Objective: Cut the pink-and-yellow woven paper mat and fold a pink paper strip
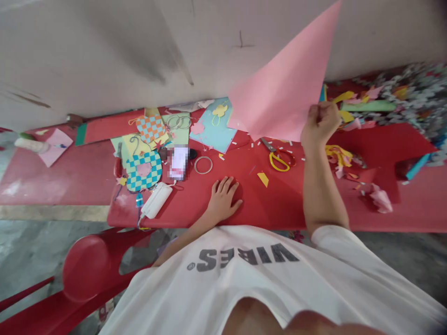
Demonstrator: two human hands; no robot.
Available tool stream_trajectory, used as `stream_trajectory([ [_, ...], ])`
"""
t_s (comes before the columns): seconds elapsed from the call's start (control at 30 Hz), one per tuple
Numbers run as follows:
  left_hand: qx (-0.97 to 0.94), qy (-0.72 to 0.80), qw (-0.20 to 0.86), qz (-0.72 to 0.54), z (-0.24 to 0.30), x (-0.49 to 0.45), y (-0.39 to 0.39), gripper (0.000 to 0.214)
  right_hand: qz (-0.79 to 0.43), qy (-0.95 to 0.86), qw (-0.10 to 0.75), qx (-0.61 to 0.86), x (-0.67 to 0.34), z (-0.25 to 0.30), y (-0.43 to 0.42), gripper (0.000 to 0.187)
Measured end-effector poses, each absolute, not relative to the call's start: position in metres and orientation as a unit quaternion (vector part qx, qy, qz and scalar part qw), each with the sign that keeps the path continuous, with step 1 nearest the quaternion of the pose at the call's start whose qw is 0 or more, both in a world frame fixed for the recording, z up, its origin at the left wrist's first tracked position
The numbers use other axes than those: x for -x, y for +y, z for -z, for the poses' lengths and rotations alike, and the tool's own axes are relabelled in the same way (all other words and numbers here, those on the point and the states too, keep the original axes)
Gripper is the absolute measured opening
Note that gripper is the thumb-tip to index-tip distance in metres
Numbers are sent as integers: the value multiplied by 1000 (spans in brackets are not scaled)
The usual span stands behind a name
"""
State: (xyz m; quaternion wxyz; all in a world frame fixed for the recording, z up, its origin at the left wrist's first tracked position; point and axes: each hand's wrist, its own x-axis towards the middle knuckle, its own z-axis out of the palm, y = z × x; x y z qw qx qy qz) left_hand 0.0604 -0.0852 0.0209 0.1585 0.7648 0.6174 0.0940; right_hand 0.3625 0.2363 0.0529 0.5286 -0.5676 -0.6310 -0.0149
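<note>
I have a large pink paper sheet (pixel 279 88) lifted clear of the bench, held up at a slant so that its top corner runs out of my view against the grey wall (pixel 104 51). Holding this sheet up is the step in hand, and with only one hand on it, any move with it calls for a steady grip there. My right hand (pixel 320 123) is curled nearly into a fist, pinching the sheet's lower edge, though I can't make out exactly how my fingers and thumb sit on the paper. That forearm rises steeply from the near edge of the red bench (pixel 195 211). My left hand (pixel 223 200) lies palm down on the bench near its edge, fingers lightly spread, holding nothing. A small yellow paper scrap (pixel 262 179) lies to its right, and a thin metal ring (pixel 203 164) sits further left and far. Yellow-handled scissors (pixel 279 159) lie between my hands, just below the sheet, among white paper snippets (pixel 252 150). Further left are a teal-and-yellow woven paper piece (pixel 144 171), an orange-and-blue woven paper piece (pixel 151 129) and a white charger (pixel 157 200), with a pixelated object (pixel 179 163) beside them. A crumpled pink paper (pixel 380 197) lies off to my right.
</note>
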Motion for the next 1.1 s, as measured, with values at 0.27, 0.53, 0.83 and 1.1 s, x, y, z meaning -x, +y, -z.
stream_trajectory([
  [0.27,-715,611,200,-275,-11,-46,-83,40,13,-618,618,487,-342,-100,173,59],
  [0.53,-638,401,549,-361,-17,-120,-82,90,33,-529,719,448,-279,-135,160,63],
  [0.83,-580,413,562,-422,-7,-199,-63,29,-58,-522,747,408,-285,-125,178,59],
  [1.1,-599,411,473,-499,11,-174,-22,27,-41,-510,744,431,-340,-132,147,52],
])
